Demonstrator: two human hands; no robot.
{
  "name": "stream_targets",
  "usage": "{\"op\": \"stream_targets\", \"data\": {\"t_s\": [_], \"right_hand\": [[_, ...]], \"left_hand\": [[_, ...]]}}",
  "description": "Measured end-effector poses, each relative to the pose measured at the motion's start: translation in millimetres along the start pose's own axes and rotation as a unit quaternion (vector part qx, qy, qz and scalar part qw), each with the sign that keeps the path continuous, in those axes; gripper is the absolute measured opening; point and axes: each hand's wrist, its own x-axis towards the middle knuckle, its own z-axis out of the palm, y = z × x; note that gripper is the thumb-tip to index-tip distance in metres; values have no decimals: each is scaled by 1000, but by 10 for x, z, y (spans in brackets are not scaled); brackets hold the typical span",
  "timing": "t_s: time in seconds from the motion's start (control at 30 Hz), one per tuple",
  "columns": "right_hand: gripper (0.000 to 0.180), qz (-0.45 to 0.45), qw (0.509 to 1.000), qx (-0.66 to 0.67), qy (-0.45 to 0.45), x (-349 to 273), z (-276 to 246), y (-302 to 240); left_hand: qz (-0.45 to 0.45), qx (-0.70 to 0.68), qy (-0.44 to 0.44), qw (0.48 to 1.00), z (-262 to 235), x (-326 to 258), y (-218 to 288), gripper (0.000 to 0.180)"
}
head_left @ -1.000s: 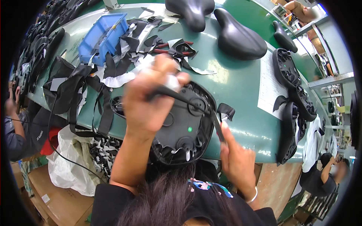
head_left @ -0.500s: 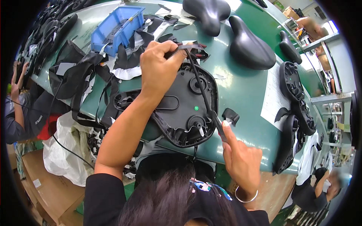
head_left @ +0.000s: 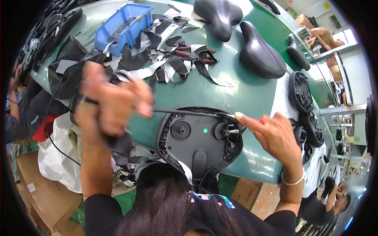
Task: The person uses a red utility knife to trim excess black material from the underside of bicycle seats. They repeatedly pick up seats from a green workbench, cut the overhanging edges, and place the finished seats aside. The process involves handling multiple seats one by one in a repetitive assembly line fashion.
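An upturned black saddle base [head_left: 199,143] lies at the near edge of the green table [head_left: 236,98], its trimmed cover edge facing up. My left hand [head_left: 112,100], blurred, is closed on a thin black strip [head_left: 185,113] and holds it taut, out to the left of the base. The strip runs along the base's far rim to my right hand [head_left: 273,135]. That hand grips a small red-handled tool [head_left: 258,122], with a fingertip on the rim at the strip's end.
A heap of black and white scraps [head_left: 169,59] with red-handled pliers [head_left: 195,50] lies beyond the base, next to a blue bin [head_left: 122,23]. Finished black saddles [head_left: 258,57] sit farther back; bare bases [head_left: 301,92] stack at the right. A white bag [head_left: 55,157] hangs at the left. Other people work at both sides.
My left hand has swung from above the base out to the left, drawing the strip taut. My right hand has risen from the near edge to the base's far right rim.
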Motion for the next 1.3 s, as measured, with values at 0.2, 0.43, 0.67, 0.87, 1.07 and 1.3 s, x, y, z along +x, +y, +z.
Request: {"op": "stream_targets", "data": {"t_s": [0.2,0.43,0.67,0.87,1.07,1.3], "right_hand": [[49,149,987,49,-18,-622,88,-537],[50,89,989,116,-27,-420,-5,-220],[49,183,977,101,-43,-773,198,-646],[56,423,715,556,1,-1158,439,-1211],[62,391,622,677,50,-1392,715,-1478],[72,334,653,636,242,-287,968,-937]], "left_hand": [[-75,203,113,970,-247,220,58,31],[-44,484,-318,814,322,776,-717,27],[-90,-54,153,983,512,1113,-689,20],[239,24,424,873,1026,1006,-313,19],[362,573,443,587,591,714,-397,18],[87,723,76,681,-267,527,-1089,29]]}}
